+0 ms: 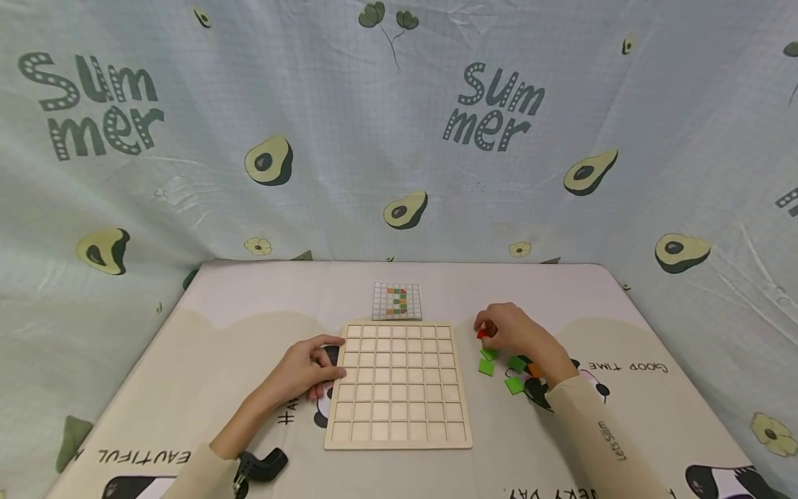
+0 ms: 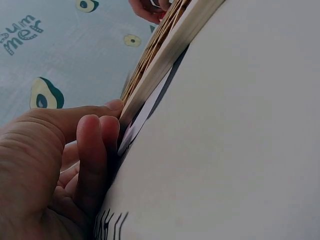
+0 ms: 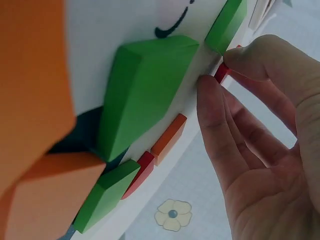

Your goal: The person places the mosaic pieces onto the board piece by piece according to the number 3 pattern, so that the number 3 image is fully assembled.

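A pale wooden grid board (image 1: 399, 442) lies flat, its squares bare. My left hand (image 1: 308, 371) rests at its left edge, index finger and thumb touching the frame and the other fingers bent beneath the palm. In the left wrist view the fingertips (image 2: 114, 105) meet the board's side wall (image 2: 165, 65). To the right of the board, my right hand (image 1: 514, 329) pinches a small red tile (image 3: 221, 73) between thumb and fingertips, low over the table. Green tiles (image 1: 486, 366) and an orange tile (image 1: 534, 370) lie close below that hand, partly hidden by the wrist.
Behind the board lies a small pattern card (image 1: 397, 301) with coloured squares. A black curved object (image 1: 264, 466) is beside the left forearm. More red and orange tiles (image 3: 170, 137) show in the right wrist view. A printed cloth curtain (image 1: 399, 138) hangs behind the table.
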The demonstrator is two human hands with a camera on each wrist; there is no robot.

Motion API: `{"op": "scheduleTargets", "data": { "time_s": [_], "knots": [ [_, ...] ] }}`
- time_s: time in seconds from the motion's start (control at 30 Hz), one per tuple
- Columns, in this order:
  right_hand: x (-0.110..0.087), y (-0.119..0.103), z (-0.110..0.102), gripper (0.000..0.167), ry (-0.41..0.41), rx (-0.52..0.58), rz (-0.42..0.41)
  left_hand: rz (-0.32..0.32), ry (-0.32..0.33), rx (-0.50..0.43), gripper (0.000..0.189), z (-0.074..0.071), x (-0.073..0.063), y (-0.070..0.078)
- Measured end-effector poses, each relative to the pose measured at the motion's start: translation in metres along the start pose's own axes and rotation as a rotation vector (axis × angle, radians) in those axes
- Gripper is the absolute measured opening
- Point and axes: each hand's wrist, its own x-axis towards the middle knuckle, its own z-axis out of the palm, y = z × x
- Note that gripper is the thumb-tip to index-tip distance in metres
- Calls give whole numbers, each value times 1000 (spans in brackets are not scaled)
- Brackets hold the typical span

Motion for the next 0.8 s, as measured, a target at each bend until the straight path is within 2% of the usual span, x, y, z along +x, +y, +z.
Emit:
{"op": "scheduleTargets", "data": {
  "time_s": [0.4,0.8],
  "knots": [
    [-5,1,-1,11,46,52,-10,12,-8,-10,63,-1,-1,1],
    [-10,1,-2,14,52,131,14,7,-12,-26,64,-1,-2,3]
  ]
}}
